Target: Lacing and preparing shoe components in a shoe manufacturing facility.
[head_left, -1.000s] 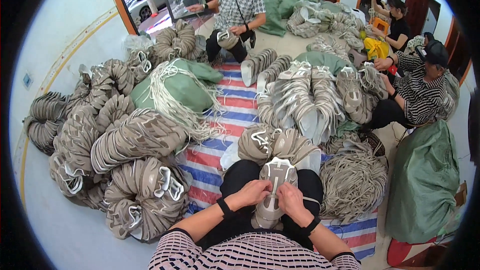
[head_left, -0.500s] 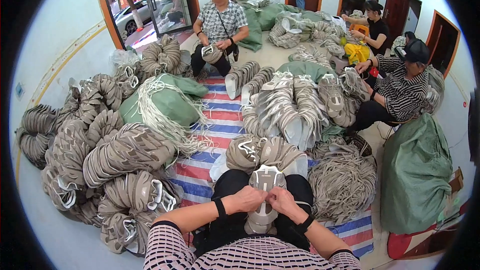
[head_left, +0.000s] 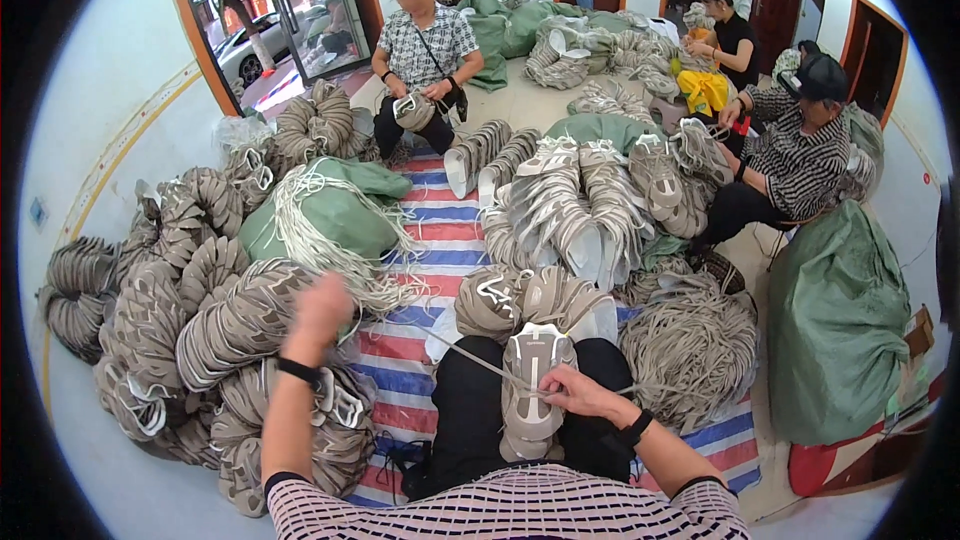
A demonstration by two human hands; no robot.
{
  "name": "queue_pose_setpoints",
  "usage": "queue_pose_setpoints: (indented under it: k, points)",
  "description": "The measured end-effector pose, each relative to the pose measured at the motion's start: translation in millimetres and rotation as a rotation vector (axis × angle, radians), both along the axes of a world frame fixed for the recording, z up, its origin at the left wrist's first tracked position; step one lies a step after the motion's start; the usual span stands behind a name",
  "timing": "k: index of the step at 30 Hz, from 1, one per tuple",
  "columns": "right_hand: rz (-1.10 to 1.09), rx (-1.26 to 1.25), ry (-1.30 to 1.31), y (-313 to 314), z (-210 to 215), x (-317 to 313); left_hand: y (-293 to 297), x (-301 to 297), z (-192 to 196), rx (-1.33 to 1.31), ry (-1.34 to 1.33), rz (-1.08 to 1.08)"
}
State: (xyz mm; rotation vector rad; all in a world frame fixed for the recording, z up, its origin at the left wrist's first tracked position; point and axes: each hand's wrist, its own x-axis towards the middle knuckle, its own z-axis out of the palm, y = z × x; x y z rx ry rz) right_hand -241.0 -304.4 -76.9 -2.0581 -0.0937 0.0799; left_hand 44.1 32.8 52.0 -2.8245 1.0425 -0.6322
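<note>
A grey-beige shoe upper (head_left: 534, 420) with pale trim stands upright between my knees. Across its eyelet area runs a thin grey shoelace (head_left: 482, 363), drawn taut to the upper left, with another stretch showing by my right wrist. My right hand (head_left: 578, 390) is closed in a pinch on the lace at the middle of the upper. Out to the left, my left hand (head_left: 322, 312) is raised and smeared by motion; the taut lace runs straight toward it, though its fingertips do not show clearly.
Coiled stacks of shoe uppers (head_left: 215, 325) fill the left; more uppers (head_left: 570, 205) stand ahead. A heap of laces (head_left: 690, 355) lies right of my knee. White laces (head_left: 310, 205) drape a green sack. Striped sheeting (head_left: 395, 380) covers the floor. A large green sack (head_left: 835, 325) and co-workers sit nearby.
My left hand has swung from the shoe upper up and out to the left, drawing the shoelace taut. My right hand has stayed at the upper. The view has shifted slightly.
</note>
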Motion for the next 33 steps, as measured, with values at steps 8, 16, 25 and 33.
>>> queue_pose_setpoints:
  k: [8, 16, 25, 33]
  points:
    - [-0.028, -0.234, 0.050, 9, -12, 19, 192, 59, 13, -1.519, 0.142, 0.275]
    - [-0.215, -0.409, -0.155, 43, -4, 1, 162, 64, -61, -2.593, 1.225, -0.024]
    - [-0.394, 0.022, 0.096, 49, -43, -32, 109, 70, -60, -2.386, 1.440, 0.188]
    - [-0.333, -0.143, 0.133, 41, -17, -38, 38, 40, -46, -2.352, 1.485, 0.292]
